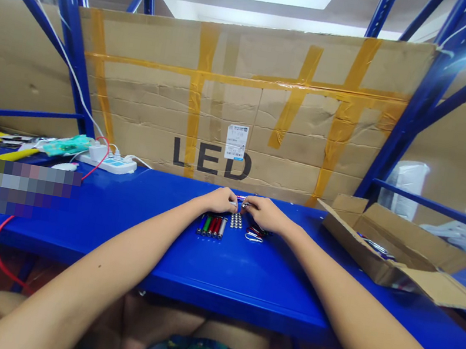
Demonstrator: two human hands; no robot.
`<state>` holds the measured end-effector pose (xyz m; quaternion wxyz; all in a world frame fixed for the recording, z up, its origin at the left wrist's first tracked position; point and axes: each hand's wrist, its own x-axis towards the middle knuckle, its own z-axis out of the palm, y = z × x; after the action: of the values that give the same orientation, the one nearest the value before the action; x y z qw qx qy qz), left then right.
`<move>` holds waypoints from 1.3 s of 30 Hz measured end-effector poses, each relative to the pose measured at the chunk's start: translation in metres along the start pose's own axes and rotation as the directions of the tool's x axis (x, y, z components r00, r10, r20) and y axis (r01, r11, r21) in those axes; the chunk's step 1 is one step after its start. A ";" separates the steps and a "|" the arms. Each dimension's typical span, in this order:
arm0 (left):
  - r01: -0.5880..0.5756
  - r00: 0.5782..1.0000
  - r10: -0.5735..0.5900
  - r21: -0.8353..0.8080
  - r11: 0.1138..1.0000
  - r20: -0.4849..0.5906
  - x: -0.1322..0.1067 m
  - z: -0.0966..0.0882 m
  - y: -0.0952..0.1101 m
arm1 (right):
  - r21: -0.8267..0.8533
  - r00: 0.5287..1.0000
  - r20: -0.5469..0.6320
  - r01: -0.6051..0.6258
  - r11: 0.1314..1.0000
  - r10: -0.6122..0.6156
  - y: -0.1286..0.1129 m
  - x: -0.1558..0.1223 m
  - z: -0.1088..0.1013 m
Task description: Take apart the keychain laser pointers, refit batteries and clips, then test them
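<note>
Cardboard [151, 101] stands behind the blue tabletop [220, 274], where both hands [220, 200] pinch small silvery pieces [246, 205].

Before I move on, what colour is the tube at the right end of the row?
That tube is silver; it shows in the head view.

lined-up tubes [212, 226]: 5 | silver discs [236, 221]: roughly 12 | hands [220, 201]: 2 | open box [350, 245]: 1

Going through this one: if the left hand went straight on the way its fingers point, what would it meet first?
Probably the right hand's fingertips, or the small shiny piece beside them; their exact depth is unclear.
</note>
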<state>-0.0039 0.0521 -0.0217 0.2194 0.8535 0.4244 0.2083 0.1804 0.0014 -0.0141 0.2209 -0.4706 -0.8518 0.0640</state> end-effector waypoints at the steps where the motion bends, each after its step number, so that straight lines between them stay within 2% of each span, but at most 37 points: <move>1: 0.000 1.000 0.000 0.001 1.000 0.004 0.000 -0.001 0.000 | 0.004 1.000 0.000 0.003 1.000 -0.003 0.000 0.000 0.000; 6: -0.001 1.000 0.002 -0.026 1.000 0.019 0.000 -0.005 -0.002 | 0.039 0.999 -0.037 0.007 0.999 -0.005 0.001 -0.001 -0.004; 11: 0.109 0.993 -0.111 -0.058 0.992 -0.043 -0.003 -0.013 -0.002 | 0.079 0.997 -0.081 0.003 0.997 0.004 0.003 -0.003 -0.009; 17: 0.214 0.971 -0.192 0.160 0.964 -0.145 -0.026 -0.029 -0.014 | 0.082 0.999 -0.053 0.005 0.997 -0.001 0.004 -0.005 -0.008; 22: 0.372 0.920 -0.323 0.233 0.899 -0.222 -0.052 -0.049 -0.019 | 0.070 1.000 -0.024 0.019 0.997 -0.017 -0.002 -0.007 -0.008; 25: 0.486 0.874 -0.451 0.293 0.823 -0.181 -0.062 -0.057 -0.014 | 0.061 1.000 -0.011 0.018 0.998 -0.017 -0.007 -0.010 -0.009; 29: 0.533 0.833 -0.553 0.291 0.794 -0.016 -0.071 -0.059 -0.004 | 0.068 1.000 -0.001 0.010 0.998 -0.010 -0.010 -0.012 -0.011; 33: 0.524 0.838 -0.544 0.240 0.818 0.025 -0.080 -0.054 0.007 | 0.081 1.000 0.015 0.001 0.997 -0.002 -0.009 -0.013 -0.009; 39: 0.473 0.876 -0.478 0.288 0.833 -0.055 -0.092 -0.049 0.023 | 0.091 1.000 0.028 -0.015 0.996 0.013 -0.006 -0.013 -0.007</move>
<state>-0.0660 -0.0257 0.0153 0.1395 0.7460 0.6470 0.0740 0.1851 -0.0128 -0.0097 0.2302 -0.4651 -0.8475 0.1109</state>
